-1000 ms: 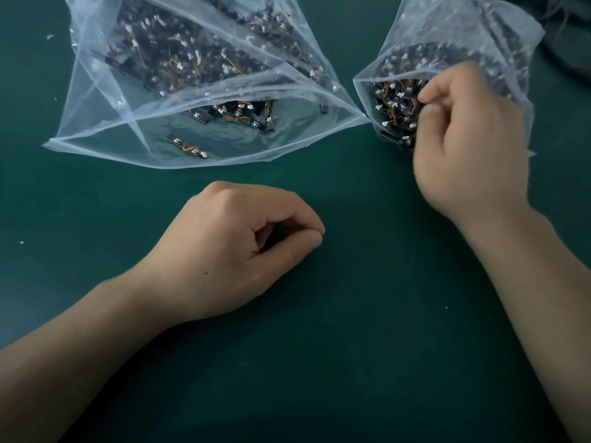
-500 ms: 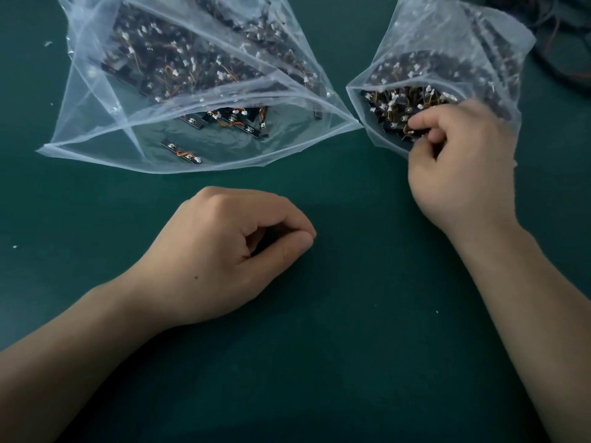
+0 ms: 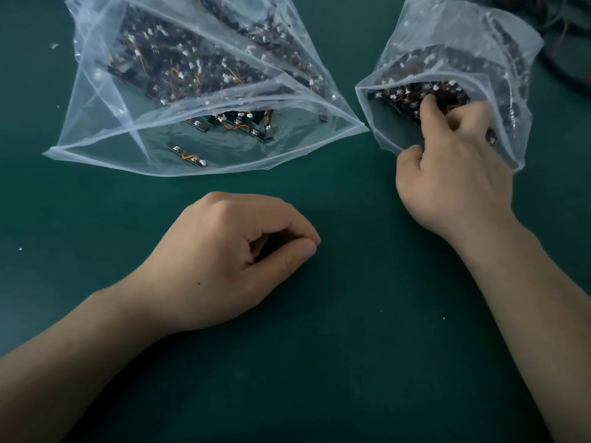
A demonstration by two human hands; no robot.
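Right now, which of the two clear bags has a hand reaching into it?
The smaller bag on the right: the right hand reaches into its open mouth. The larger left bag lies untouched.

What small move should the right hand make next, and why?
The right hand has its fingers inside the open right bag, among the wired boards; whether they hold one is unclear. The left hand rests loosely curled on the mat. So probably: pinch one board and draw it out through the bag's mouth.
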